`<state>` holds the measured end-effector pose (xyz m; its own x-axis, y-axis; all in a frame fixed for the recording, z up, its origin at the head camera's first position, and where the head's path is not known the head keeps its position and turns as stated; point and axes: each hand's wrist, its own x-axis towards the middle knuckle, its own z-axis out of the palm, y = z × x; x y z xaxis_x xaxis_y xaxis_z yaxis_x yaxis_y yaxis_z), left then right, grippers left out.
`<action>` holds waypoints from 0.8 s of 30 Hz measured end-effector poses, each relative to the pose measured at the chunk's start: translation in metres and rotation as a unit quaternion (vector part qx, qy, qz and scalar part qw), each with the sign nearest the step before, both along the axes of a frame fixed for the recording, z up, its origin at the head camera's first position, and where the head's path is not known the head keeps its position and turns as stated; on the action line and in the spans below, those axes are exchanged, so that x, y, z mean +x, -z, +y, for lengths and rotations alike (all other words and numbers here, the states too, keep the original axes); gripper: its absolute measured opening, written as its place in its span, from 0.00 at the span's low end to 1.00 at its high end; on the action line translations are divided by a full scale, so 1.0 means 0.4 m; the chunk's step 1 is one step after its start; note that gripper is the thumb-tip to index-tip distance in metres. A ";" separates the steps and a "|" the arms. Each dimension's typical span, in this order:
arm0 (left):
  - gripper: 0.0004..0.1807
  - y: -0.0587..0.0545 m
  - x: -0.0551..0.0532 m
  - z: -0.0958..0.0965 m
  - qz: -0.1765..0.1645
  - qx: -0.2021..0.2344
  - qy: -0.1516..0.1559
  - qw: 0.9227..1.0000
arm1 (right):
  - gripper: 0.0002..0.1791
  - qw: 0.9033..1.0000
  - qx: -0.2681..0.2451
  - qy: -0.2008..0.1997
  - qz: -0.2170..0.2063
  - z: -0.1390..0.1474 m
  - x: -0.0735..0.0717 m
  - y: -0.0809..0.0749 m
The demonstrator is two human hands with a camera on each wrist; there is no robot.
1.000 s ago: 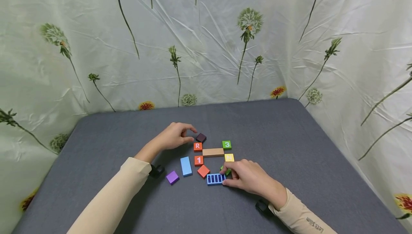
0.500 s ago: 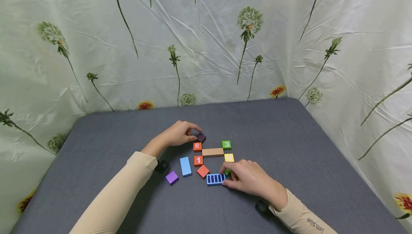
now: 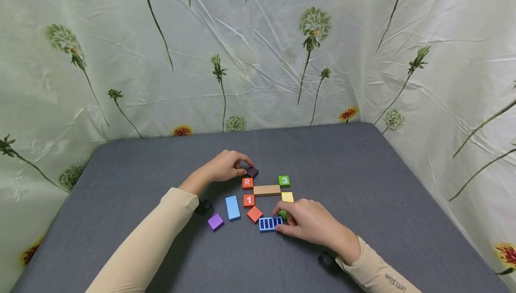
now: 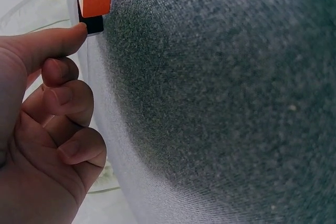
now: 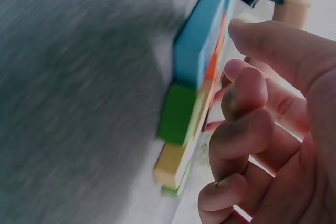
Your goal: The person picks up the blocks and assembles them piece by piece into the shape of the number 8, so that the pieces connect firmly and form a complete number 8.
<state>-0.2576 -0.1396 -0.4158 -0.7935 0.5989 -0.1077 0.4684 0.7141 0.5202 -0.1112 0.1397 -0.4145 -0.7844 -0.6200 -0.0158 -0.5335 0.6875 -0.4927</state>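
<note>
My left hand [image 3: 223, 166] pinches a small dark block [image 3: 252, 172] between thumb and forefinger, just behind the red R block [image 3: 247, 183]. In the left wrist view the thumb tip meets the dark block [image 4: 93, 24], and the other fingers are curled. My right hand [image 3: 312, 222] hovers at the right end of a blue slotted block [image 3: 269, 224], thumb and fingers loosely bent. In the right wrist view the thumb tip is right at the top edge of that blue block [image 5: 197, 45]. A green block [image 3: 283, 214] is partly hidden behind the right fingers.
A tan plank [image 3: 267, 190] lies between the letter and number blocks, with a green 3 block [image 3: 284, 181] and yellow block [image 3: 287, 196] to its right. Nearby are a red 1 block [image 3: 249, 200], a plain red block [image 3: 255, 214], a light blue block [image 3: 233, 208] and a purple block [image 3: 215, 222].
My left hand has moved right and taken hold of the dark block. My right thumb and forefinger have shifted slightly left over the blue slotted block, which stays in place.
</note>
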 end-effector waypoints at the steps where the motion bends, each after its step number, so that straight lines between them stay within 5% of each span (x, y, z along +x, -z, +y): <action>1: 0.15 -0.001 0.000 0.000 0.000 -0.001 -0.001 1.000 | 0.11 1.000 -0.003 -0.004 0.003 -0.007 0.000 -0.003; 14: 0.14 -0.005 -0.005 0.002 0.003 -0.010 0.002 1.000 | 0.12 0.998 -0.004 -0.054 0.026 -0.166 -0.009 -0.022; 24: 0.13 -0.014 -0.003 0.005 -0.004 -0.015 0.000 1.000 | 0.19 0.996 0.056 -0.048 0.053 -0.262 -0.019 -0.009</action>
<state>-0.2588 -0.1378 -0.4101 -0.7930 0.5949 -0.1318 0.4643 0.7300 0.5015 -0.1187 0.0348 -0.4109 -0.7228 -0.6910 -0.0103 -0.6438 0.6788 -0.3532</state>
